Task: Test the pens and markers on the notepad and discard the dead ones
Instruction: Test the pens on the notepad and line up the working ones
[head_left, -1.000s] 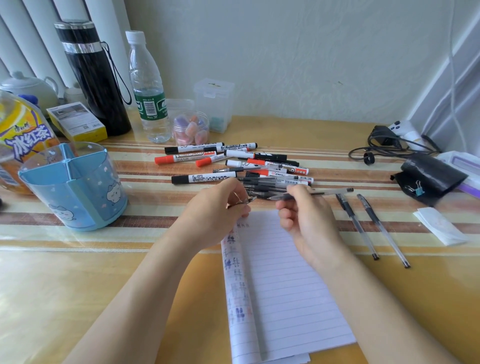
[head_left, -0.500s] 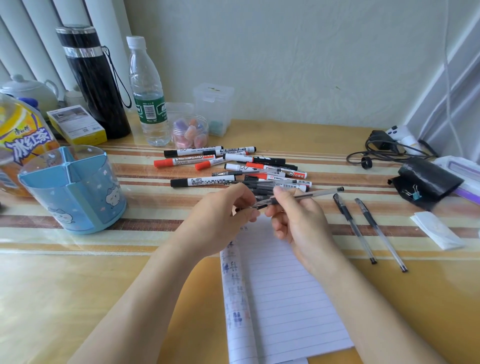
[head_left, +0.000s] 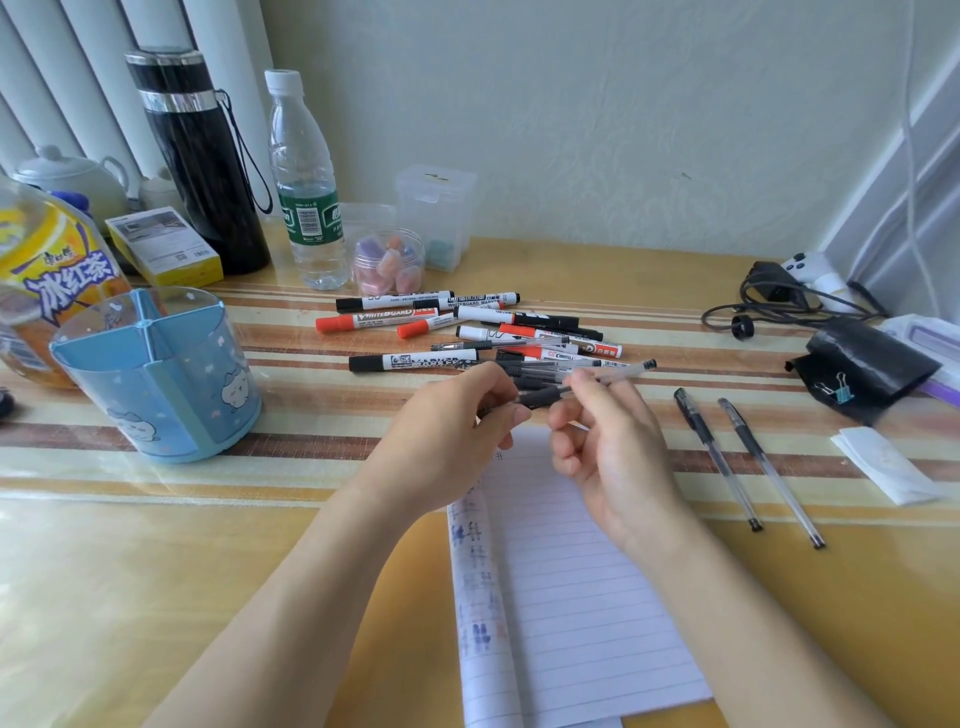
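Observation:
A clear gel pen with a black grip is held level above the top of the lined notepad. My right hand pinches its barrel near the grip. My left hand pinches the black cap end at the pen's tip. Behind my hands lies a heap of whiteboard markers and pens, with red and black caps. Two more black gel pens lie side by side on the table to the right of the notepad. Ink marks run down the notepad's folded left margin.
A blue divided pen holder stands at the left, with a tea bottle, a black flask and a water bottle behind it. A black pouch, cables and folded paper lie at the right.
Both hands have lifted the pen slightly off the heap toward me. My left hand now pinches the cap end while the right holds the barrel.

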